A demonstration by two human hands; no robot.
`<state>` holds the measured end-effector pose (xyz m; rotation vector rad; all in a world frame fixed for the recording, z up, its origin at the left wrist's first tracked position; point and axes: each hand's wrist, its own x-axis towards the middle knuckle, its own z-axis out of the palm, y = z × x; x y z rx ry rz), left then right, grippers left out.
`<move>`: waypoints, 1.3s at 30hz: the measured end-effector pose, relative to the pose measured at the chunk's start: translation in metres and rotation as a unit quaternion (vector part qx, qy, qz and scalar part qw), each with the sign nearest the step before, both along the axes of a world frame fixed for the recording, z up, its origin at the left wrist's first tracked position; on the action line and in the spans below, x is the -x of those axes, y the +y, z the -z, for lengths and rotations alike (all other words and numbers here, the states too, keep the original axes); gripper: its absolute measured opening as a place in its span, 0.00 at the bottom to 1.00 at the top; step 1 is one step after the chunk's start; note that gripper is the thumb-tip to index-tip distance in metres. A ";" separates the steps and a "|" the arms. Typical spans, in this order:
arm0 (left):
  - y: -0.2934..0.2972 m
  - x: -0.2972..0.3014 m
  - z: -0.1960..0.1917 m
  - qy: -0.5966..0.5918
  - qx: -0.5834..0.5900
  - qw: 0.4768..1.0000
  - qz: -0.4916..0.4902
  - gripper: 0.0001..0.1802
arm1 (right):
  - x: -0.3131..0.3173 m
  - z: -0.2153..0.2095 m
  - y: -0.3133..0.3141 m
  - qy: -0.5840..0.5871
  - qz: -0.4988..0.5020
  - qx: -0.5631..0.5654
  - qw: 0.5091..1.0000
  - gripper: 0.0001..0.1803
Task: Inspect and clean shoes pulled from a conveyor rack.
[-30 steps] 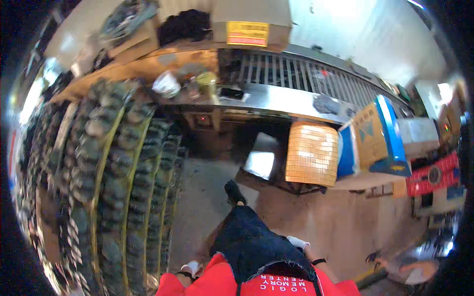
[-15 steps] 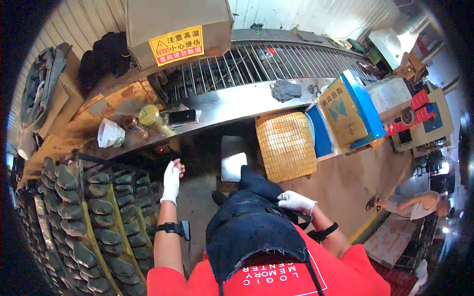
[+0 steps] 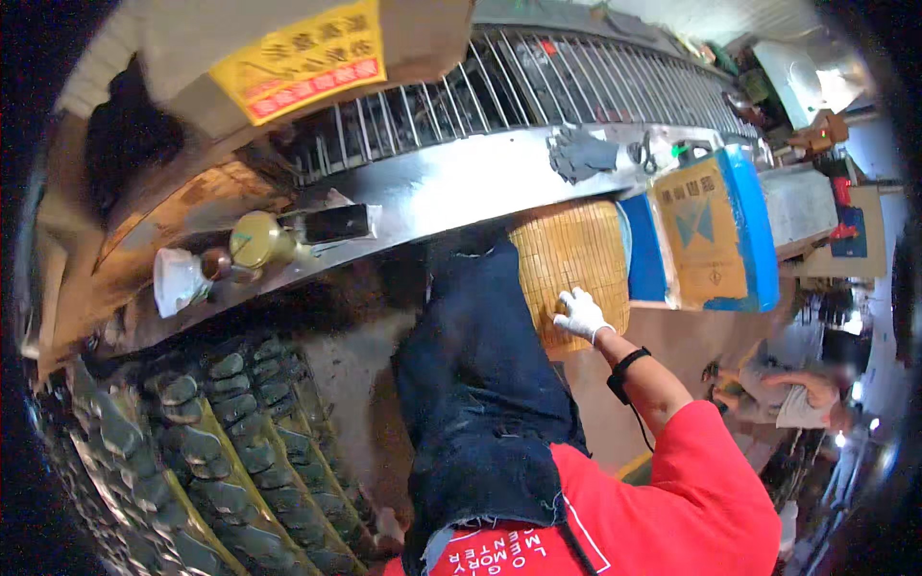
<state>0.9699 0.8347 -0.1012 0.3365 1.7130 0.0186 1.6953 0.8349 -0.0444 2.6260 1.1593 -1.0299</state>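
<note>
My right hand (image 3: 582, 316), in a white glove with bare fingertips, is over the near part of a bamboo-tile seat mat (image 3: 573, 252). Its fingers are apart and seem to rest on the tiles, holding nothing. A black band circles that wrist. My left hand is out of sight. Dark apron cloth (image 3: 480, 355) covers my legs and reaches the mat's left edge.
Beyond the mat runs a metal ledge (image 3: 432, 182) with a slatted conveyor (image 3: 538, 82) behind it. Grey gloves (image 3: 583, 154), a phone (image 3: 336, 224), a jar (image 3: 257, 240) and a white cup (image 3: 181, 278) lie along it. Right stands a cardboard box (image 3: 706, 230); left, racks of dark shoe-sole shapes (image 3: 192, 432). Another person (image 3: 792, 394) is far right.
My right hand has gone from the apron's side forward onto the mat. My left hand has left the view. The view has shifted, and my apron-covered legs now stretch toward the ledge.
</note>
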 end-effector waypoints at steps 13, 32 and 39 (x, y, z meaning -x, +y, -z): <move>0.208 -0.153 -0.044 -0.092 -0.174 0.967 0.165 0.16 | -0.022 0.100 -0.007 -0.142 0.167 0.060 0.974 0.61; -0.042 -0.011 -0.016 0.050 -0.127 0.956 -0.259 0.22 | 0.086 -0.034 0.220 0.110 -0.109 -0.396 0.905 0.40; -0.141 -0.073 -0.035 0.021 -0.072 0.915 -0.397 0.21 | 0.226 0.011 0.444 0.274 -0.078 -0.385 0.878 0.64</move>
